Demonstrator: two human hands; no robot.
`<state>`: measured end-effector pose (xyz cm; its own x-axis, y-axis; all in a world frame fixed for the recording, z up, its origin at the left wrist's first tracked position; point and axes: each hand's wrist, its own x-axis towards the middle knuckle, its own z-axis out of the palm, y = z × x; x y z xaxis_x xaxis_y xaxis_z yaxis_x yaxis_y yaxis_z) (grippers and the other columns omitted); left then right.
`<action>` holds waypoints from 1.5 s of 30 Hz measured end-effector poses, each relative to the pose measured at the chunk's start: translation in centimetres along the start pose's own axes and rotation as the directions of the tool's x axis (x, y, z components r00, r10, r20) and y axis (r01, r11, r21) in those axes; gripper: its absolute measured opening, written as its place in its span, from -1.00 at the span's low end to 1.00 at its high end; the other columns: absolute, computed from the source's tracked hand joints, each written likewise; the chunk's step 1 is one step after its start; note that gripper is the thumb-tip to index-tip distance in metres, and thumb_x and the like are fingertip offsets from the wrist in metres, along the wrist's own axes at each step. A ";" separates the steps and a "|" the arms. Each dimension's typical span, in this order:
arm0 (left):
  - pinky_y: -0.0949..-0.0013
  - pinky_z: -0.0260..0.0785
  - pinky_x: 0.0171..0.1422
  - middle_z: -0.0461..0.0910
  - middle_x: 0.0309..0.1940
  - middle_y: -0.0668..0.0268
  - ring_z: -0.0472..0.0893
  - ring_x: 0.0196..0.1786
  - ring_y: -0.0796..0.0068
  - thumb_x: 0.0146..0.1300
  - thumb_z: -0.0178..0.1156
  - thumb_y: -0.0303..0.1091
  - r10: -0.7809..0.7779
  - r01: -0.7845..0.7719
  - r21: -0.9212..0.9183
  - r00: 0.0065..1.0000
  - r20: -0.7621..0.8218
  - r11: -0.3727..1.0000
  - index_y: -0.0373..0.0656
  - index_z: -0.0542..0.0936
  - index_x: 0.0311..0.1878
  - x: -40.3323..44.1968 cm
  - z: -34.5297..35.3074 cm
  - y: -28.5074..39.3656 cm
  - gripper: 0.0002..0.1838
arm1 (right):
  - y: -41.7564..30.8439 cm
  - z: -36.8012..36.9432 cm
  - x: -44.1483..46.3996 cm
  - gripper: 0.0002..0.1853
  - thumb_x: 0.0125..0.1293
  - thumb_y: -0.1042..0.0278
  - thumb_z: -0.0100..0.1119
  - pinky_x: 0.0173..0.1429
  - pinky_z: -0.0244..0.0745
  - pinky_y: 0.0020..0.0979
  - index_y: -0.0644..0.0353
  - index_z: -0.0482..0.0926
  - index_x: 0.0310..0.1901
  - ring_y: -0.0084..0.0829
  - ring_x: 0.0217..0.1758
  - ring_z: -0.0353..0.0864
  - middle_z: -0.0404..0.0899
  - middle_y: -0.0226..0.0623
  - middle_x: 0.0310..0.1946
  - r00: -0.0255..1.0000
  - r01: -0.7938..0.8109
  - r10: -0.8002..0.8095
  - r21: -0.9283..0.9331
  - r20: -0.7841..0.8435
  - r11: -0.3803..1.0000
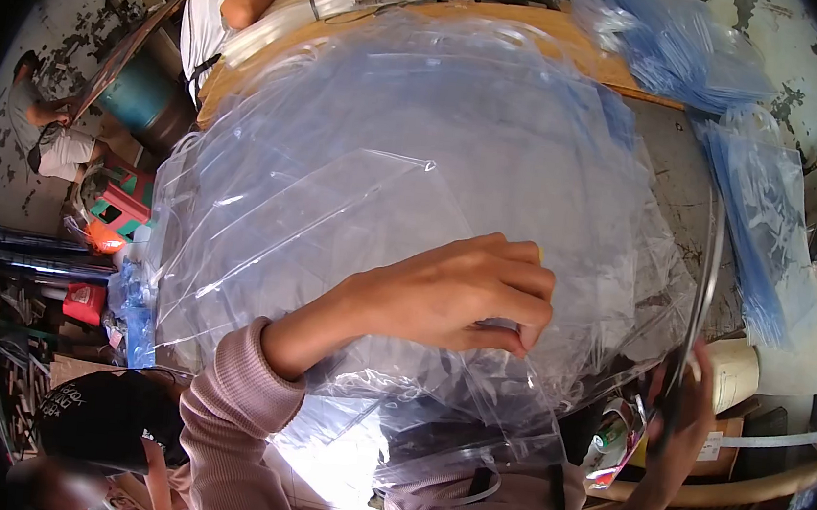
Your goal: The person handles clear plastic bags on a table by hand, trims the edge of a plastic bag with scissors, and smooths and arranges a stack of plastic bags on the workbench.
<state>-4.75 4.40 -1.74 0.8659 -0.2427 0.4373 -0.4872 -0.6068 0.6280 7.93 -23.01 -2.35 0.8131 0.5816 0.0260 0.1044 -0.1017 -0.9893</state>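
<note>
A wide pile of clear plastic bags (498, 146), with seamed edges and thin loop handles, spreads before me. My left hand (464, 295) is over its near part, thumb and fingers pinched together. From beneath those fingertips, the edge of a clear plastic bag (510, 422) runs down to my lap; the pinch itself is partly hidden. At the right, my right hand (689, 410) is smeared by motion. Its fingers close around the lower end of a long, thin, shiny strip (713, 255), which rises in a curve along the table's right side. What the strip is I cannot make out.
Bluish plastic bags lie in a stack (684, 50) at the far right and another (751, 219) nearer. A co-worker in a white shirt (211, 10) sits across the table. Someone in a black cap (108, 413) is close at left; another person (47, 127) sits farther off.
</note>
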 end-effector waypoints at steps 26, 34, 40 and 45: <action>0.38 0.32 -0.19 0.55 -0.36 0.47 0.55 -0.33 0.49 0.04 0.35 -0.30 -0.170 0.174 -0.169 0.985 0.037 0.970 -0.06 0.50 -0.28 -0.1 0.1 -0.2 -0.77 | 3.0 -1.1 -3.6 -0.50 -0.17 0.22 0.58 -0.40 0.36 -0.64 0.26 0.54 -0.23 -0.70 -0.49 0.51 0.51 -0.47 -0.53 0.736 -0.204 0.265 -0.169 0.623 0.964; 0.37 0.34 -0.20 0.55 -0.35 0.43 0.56 -0.33 0.48 0.02 0.36 -0.32 -0.162 0.165 -0.180 0.986 0.030 0.970 -0.11 0.48 -0.24 -0.1 0.2 -0.3 -0.72 | 2.4 -0.9 -4.0 -0.44 -0.23 0.21 0.61 -0.43 0.38 -0.65 0.26 0.52 -0.22 -0.68 -0.48 0.52 0.52 -0.44 -0.53 0.719 -0.337 0.344 -0.129 0.604 0.932; 0.37 0.37 -0.23 0.53 -0.33 0.38 0.56 -0.34 0.47 0.01 0.37 -0.38 -0.156 0.152 -0.243 0.988 0.004 0.958 -0.15 0.45 -0.20 -0.1 0.5 -0.5 -0.68 | 3.1 -1.0 -3.7 -0.46 -0.25 0.23 0.62 -0.45 0.30 -0.66 0.24 0.53 -0.24 -0.72 -0.48 0.48 0.52 -0.47 -0.55 0.723 -0.230 0.293 -0.182 0.626 0.956; 0.38 0.39 -0.27 0.52 -0.34 0.37 0.56 -0.35 0.46 0.01 0.37 -0.39 -0.169 0.162 -0.301 0.986 0.004 0.940 -0.17 0.43 -0.20 -0.1 0.4 -0.6 -0.66 | 1.8 0.1 -3.7 -0.36 -0.29 -0.16 0.51 -0.45 0.26 -0.66 0.24 0.50 -0.36 -0.69 -0.53 0.47 0.51 -0.48 -0.60 0.747 -0.312 0.355 -0.175 0.562 0.934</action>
<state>-4.55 4.48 -2.39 0.9363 -0.1395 0.3224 -0.3512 -0.3821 0.8548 5.05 -25.20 -4.20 0.3227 0.8521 -0.4121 -0.0558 -0.4175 -0.9070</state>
